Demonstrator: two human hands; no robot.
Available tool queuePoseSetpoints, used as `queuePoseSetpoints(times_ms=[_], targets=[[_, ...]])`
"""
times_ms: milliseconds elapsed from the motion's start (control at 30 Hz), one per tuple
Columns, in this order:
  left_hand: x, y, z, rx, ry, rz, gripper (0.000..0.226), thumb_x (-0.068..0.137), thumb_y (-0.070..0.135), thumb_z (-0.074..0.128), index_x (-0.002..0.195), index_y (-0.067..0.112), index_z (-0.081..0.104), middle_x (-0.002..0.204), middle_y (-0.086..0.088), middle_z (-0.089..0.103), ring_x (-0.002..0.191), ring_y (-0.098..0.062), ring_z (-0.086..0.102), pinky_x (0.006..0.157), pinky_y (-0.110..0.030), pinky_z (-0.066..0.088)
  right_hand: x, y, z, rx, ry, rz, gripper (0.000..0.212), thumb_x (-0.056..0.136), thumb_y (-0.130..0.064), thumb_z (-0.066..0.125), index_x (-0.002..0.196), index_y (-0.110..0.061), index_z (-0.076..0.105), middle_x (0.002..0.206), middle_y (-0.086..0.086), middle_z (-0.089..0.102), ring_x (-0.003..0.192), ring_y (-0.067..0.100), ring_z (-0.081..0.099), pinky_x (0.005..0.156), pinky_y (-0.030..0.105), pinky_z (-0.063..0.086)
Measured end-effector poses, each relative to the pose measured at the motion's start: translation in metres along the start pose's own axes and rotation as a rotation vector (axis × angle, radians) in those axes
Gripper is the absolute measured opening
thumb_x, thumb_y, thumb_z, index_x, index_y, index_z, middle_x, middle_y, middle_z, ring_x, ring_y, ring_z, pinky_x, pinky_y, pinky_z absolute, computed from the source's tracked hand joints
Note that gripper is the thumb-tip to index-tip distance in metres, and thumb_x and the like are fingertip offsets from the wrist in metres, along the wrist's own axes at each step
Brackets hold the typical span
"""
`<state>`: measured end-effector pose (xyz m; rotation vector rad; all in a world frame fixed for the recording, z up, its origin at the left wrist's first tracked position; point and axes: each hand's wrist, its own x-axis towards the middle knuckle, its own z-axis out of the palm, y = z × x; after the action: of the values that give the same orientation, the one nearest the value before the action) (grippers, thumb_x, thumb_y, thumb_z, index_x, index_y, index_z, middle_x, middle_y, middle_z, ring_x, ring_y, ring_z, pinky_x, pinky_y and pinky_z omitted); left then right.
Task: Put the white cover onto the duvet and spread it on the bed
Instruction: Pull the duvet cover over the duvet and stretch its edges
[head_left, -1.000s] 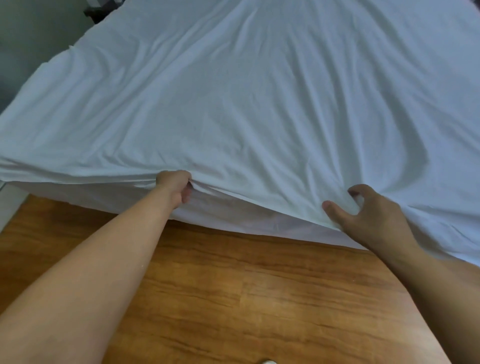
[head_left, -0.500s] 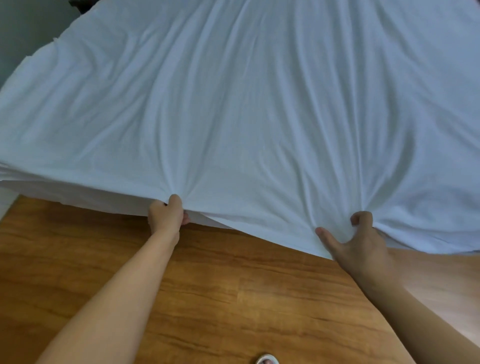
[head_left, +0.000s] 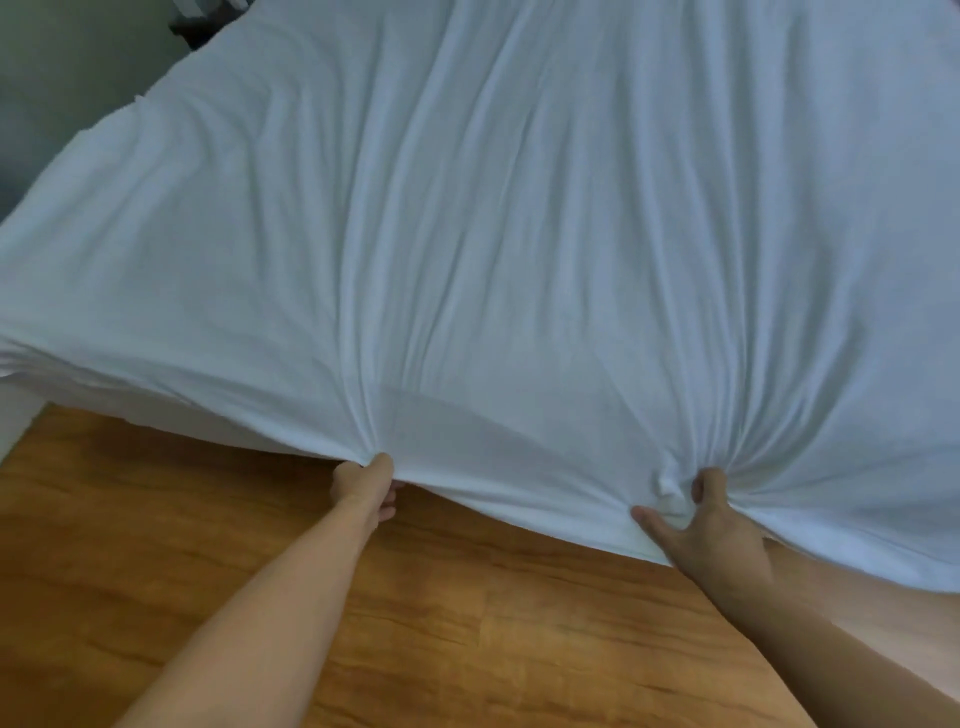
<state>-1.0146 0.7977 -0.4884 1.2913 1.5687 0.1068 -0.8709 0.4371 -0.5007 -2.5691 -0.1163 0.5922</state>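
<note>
The white cover (head_left: 519, 234) lies spread wide over the bed and fills most of the view, its near edge lifted off the floor side. My left hand (head_left: 368, 486) grips that near edge, and folds fan out from the grip. My right hand (head_left: 698, 525) pinches a bunch of the same edge further right, thumb stretched to the left, creases radiating from it. The cloth between my hands is pulled taut. The duvet itself is hidden under the white fabric, and I cannot tell it apart from the cover.
A wooden floor (head_left: 156, 545) runs along the near side of the bed below my arms. A grey-green wall (head_left: 67, 67) and something dark (head_left: 197, 31) stand at the far left corner of the bed.
Both hands have drawn the cover's near edge toward me and lifted it. My right hand closed from a loose reach into a pinch on the cloth. Folds now stretch lengthwise.
</note>
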Motion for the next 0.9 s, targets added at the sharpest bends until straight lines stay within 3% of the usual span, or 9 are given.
queuePoseSetpoints(times_ms=[100, 200, 267, 333, 433, 500, 633, 767, 900], targets=[[-0.012, 0.014, -0.017, -0.060, -0.160, -0.138, 0.023, 0.097, 0.016, 0.056, 0.118, 0.009, 0.057, 0.107, -0.016, 0.069, 0.101, -0.034, 0.065, 0.090, -0.050, 0.056, 0.002, -0.006, -0.007, -0.083, -0.064, 0.023, 0.084, 0.074, -0.072, 0.073, 0.125, -0.023, 0.027, 0.105, 0.001, 0.057, 0.098, 0.035, 0.067, 0.072, 0.040, 0.050], [-0.019, 0.029, -0.049, -0.315, -0.273, -0.190, 0.032, 0.095, 0.015, 0.062, 0.127, 0.011, 0.058, 0.122, -0.017, 0.063, 0.112, -0.034, 0.061, 0.092, -0.050, 0.053, -0.007, -0.033, -0.016, -0.407, -0.151, 0.102, 0.082, 0.084, -0.053, 0.072, 0.139, -0.013, 0.026, 0.115, 0.017, 0.062, 0.109, 0.038, 0.063, 0.081, 0.047, 0.055], [-0.014, 0.041, -0.078, -0.553, -0.288, -0.156, 0.035, 0.092, 0.024, 0.065, 0.125, 0.012, 0.061, 0.122, -0.016, 0.064, 0.112, -0.033, 0.062, 0.089, -0.048, 0.052, -0.027, -0.080, -0.017, -0.731, -0.204, 0.156, 0.058, 0.088, -0.030, 0.068, 0.138, -0.015, 0.043, 0.126, 0.013, 0.059, 0.115, 0.035, 0.060, 0.076, 0.050, 0.057], [0.008, 0.057, -0.105, -0.769, -0.263, -0.123, 0.038, 0.092, 0.035, 0.063, 0.122, 0.013, 0.063, 0.119, -0.016, 0.066, 0.110, -0.035, 0.063, 0.088, -0.050, 0.054, -0.042, -0.136, 0.000, -0.867, -0.229, -0.047, 0.032, 0.094, -0.021, 0.062, 0.126, -0.019, 0.060, 0.127, 0.006, 0.063, 0.113, 0.028, 0.063, 0.074, 0.043, 0.056], [0.057, 0.068, -0.148, -1.046, -0.266, -0.083, 0.047, 0.087, 0.042, 0.065, 0.128, 0.017, 0.066, 0.127, -0.016, 0.068, 0.114, -0.040, 0.065, 0.095, -0.060, 0.053, -0.067, -0.220, 0.055, -0.393, -0.372, -0.345, 0.032, 0.100, -0.050, 0.056, 0.111, -0.020, 0.062, 0.109, -0.002, 0.069, 0.094, 0.016, 0.069, 0.075, 0.029, 0.054], [0.085, 0.071, -0.176, -1.102, -0.326, -0.061, 0.050, 0.087, 0.040, 0.062, 0.134, 0.020, 0.065, 0.133, -0.014, 0.066, 0.120, -0.040, 0.063, 0.103, -0.059, 0.047, -0.084, -0.273, 0.100, 0.122, -0.574, -0.196, 0.046, 0.094, -0.059, 0.061, 0.113, -0.017, 0.060, 0.103, 0.003, 0.070, 0.081, 0.020, 0.074, 0.065, 0.034, 0.060], [0.122, 0.072, -0.236, -1.095, -0.595, 0.016, 0.043, 0.087, 0.010, 0.051, 0.126, 0.013, 0.068, 0.134, -0.010, 0.066, 0.123, -0.034, 0.062, 0.114, -0.048, 0.039, -0.111, -0.347, 0.197, 0.893, -0.720, 0.149, 0.064, 0.085, -0.043, 0.081, 0.136, -0.018, 0.052, 0.128, 0.004, 0.062, 0.111, 0.028, 0.069, 0.083, 0.043, 0.062], [0.142, 0.085, -0.291, -0.657, -0.711, 0.243, 0.053, 0.067, -0.021, 0.053, 0.105, 0.012, 0.071, 0.116, -0.009, 0.070, 0.114, -0.031, 0.066, 0.099, -0.050, 0.052, -0.132, -0.403, 0.251, 1.474, -0.634, 0.313, 0.047, 0.080, -0.011, 0.081, 0.124, -0.020, 0.068, 0.127, 0.007, 0.068, 0.114, 0.033, 0.068, 0.089, 0.047, 0.054], [0.160, 0.116, -0.311, -0.149, -0.400, 0.632, 0.048, 0.086, -0.014, 0.065, 0.106, 0.029, 0.069, 0.103, 0.013, 0.073, 0.102, 0.001, 0.066, 0.092, -0.018, 0.052, -0.134, -0.444, 0.242, 1.507, -0.327, 0.196, 0.029, 0.083, -0.004, 0.075, 0.109, -0.016, 0.074, 0.113, 0.010, 0.073, 0.106, 0.034, 0.071, 0.081, 0.043, 0.051]])
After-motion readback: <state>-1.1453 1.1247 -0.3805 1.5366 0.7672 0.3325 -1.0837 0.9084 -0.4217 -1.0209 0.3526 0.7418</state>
